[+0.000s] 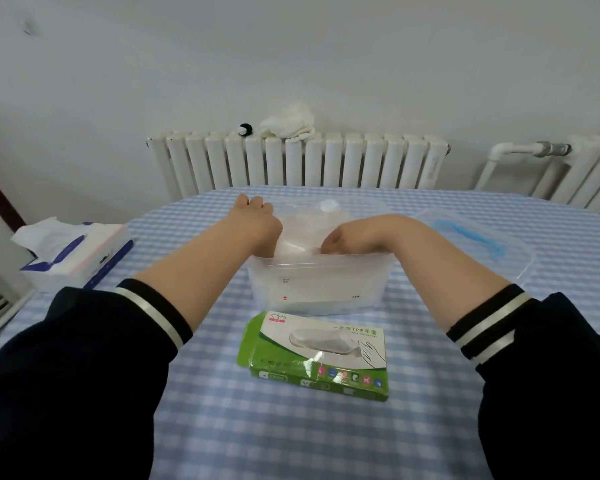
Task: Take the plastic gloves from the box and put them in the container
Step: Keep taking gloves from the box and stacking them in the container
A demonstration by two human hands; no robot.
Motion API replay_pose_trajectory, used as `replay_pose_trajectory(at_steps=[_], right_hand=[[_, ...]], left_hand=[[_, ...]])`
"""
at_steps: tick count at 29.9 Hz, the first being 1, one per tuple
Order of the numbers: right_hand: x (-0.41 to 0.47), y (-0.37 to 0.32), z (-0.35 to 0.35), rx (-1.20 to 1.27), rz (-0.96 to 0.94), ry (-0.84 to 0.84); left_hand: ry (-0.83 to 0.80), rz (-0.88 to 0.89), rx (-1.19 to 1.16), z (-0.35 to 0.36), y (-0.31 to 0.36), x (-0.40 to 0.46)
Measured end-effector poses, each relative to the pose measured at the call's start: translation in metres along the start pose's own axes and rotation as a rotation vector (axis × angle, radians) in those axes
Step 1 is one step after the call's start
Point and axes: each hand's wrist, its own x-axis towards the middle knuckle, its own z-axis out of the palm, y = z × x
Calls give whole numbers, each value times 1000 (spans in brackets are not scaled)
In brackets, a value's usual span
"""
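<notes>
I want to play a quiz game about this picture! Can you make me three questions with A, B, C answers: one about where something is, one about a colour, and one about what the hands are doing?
1. Where is the glove box?
A. inside the container
B. on the table in front of the container
C. on the radiator

2. What colour are the glove box's sides?
A. green
B. red
C. black

3. Where are the left hand and right hand?
A. on the tissue pack
B. flat on the table
C. reaching into the container

Answers: 1 B, it lies nearer the person than the container. 2 A, its edges are green. 3 C, both dip past the rim.
</notes>
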Motion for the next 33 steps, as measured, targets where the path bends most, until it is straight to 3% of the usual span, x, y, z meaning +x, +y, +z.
replay_pose_trajectory(at_steps=[5,10,15,18,20,22,24,27,30,33], right_hand=[[-7,9,-4,-188,-6,267],[-39,21,-11,-71,-41,547],[-55,35,7,104,-115,901],[-71,23,31,292,-310,1132],[-83,13,48,368,-484,1065],[-92,5,64,420,-530,804],[-90,4,78,387,-441,544],[-74,7,99,73,-338,332],[-59,10,111,-79,-378,342],[-55,10,109,-63,-397,437]], left_hand=[[88,17,-102,0,-9,-2],[232,-25,-278,0,-20,-16],[519,-42,-515,7,-19,-34],[813,-37,-618,17,-8,-48],[1086,-12,-756,20,5,-66],[1209,68,-868,25,23,-84],[1145,230,-914,36,39,-96],[828,351,-1009,55,58,-100],[478,320,-1007,74,72,-96],[406,326,-944,92,82,-92]])
